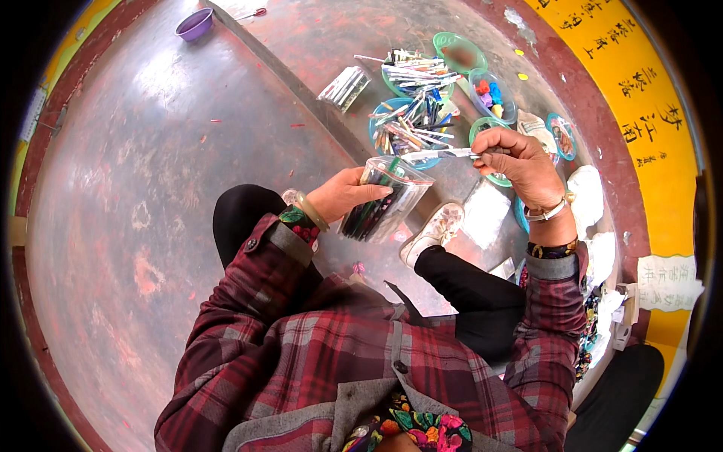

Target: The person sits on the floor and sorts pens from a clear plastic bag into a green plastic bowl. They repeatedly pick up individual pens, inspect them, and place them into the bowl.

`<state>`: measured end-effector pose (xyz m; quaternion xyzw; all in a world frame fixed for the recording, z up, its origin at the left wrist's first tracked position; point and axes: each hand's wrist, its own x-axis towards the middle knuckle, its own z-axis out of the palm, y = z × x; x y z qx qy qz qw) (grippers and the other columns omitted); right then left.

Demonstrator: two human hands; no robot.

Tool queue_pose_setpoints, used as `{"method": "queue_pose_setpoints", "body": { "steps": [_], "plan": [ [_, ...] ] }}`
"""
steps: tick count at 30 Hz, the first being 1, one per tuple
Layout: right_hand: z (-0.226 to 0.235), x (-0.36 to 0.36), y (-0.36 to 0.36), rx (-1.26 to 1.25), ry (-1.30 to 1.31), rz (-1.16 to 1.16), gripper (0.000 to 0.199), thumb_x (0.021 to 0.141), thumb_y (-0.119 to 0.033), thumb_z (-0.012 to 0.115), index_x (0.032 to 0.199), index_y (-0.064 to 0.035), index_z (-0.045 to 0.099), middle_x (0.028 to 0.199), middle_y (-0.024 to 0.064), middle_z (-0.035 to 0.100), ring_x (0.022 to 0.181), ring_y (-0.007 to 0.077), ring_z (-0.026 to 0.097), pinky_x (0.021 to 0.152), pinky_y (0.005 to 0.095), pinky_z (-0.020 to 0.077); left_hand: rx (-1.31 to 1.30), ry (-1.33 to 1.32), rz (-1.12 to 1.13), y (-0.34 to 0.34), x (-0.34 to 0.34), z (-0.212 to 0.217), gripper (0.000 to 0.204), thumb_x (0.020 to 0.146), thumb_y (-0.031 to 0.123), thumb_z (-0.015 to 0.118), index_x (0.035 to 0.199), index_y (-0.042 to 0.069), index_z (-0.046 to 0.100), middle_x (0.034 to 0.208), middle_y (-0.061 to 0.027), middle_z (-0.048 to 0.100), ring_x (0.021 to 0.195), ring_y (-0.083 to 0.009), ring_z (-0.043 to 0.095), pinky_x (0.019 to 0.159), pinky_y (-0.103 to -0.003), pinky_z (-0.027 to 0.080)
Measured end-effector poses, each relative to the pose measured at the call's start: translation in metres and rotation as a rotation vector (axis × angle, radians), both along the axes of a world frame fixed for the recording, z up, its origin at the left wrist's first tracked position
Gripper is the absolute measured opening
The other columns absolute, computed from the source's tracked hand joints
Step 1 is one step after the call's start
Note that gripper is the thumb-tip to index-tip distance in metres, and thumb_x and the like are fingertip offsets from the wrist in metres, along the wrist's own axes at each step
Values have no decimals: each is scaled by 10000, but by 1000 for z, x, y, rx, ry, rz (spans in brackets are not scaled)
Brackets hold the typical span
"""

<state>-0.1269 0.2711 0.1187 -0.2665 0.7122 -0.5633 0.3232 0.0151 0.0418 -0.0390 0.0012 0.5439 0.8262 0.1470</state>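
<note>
Stained floor stretches left of the zip bag, pen baskets beyond, yellow wall rightward. Left hand grips this bag; right hand pinches a white pen at its mouth.

My left hand grips a clear zip-top bag holding dark pens; my right hand pinches a white pen, its far end near the bag's mouth. Beyond stands a blue basket heaped with pens; far left, a purple basin.
</note>
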Motion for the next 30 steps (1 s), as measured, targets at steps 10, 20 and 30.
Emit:
{"method": "queue_pose_setpoints", "body": {
  "steps": [10,20,30],
  "plan": [
    [-6,-4,-5,65,75,-192,162,796,-115,678,888,-15,589,775,48,634,683,142,661,489,170,474,-80,63,29,3,1,4,331,865,191,604,1118,-15,553,983,-7,585,883,-76,512,804,-254,438],
    [-11,3,-10,120,123,-187,148,795,-134,686,851,-29,598,740,46,638,646,118,651,470,182,466,-139,89,3,6,1,0,317,864,212,608,1076,-20,566,910,12,581,832,-62,485,759,-235,430],
    [-34,8,-20,197,86,-81,167,786,-194,705,804,-58,610,581,-28,555,453,39,510,384,163,361,-140,138,-19,12,-1,-11,360,880,263,591,1095,-24,561,918,10,577,845,-57,477,770,-235,424]
  ]
}}
